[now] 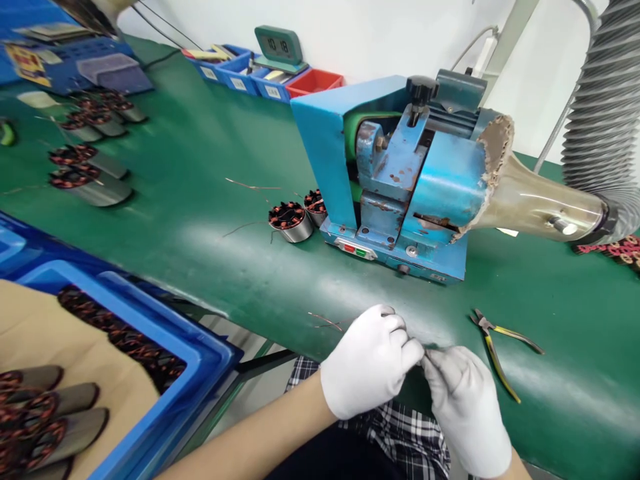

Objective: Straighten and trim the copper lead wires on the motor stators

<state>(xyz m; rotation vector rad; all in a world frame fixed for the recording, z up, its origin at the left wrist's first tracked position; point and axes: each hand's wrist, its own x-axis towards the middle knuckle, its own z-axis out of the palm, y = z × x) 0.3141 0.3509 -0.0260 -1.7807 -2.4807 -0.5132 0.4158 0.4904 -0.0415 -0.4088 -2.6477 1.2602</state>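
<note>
Both my hands wear white gloves and meet at the near edge of the green bench. My left hand is curled into a fist, its fingertips pinched against those of my right hand. What they pinch between them is too small to make out, perhaps a thin wire. Yellow-handled cutters lie on the mat just right of my right hand. Two wound motor stators stand on the bench beside the blue machine, well beyond my hands.
A ribbed grey duct joins the machine's metal funnel at right. Several stators lie at far left. A blue crate with stators and cardboard sits at lower left. Bins and a clock line the back. Loose wire scraps lie near my left hand.
</note>
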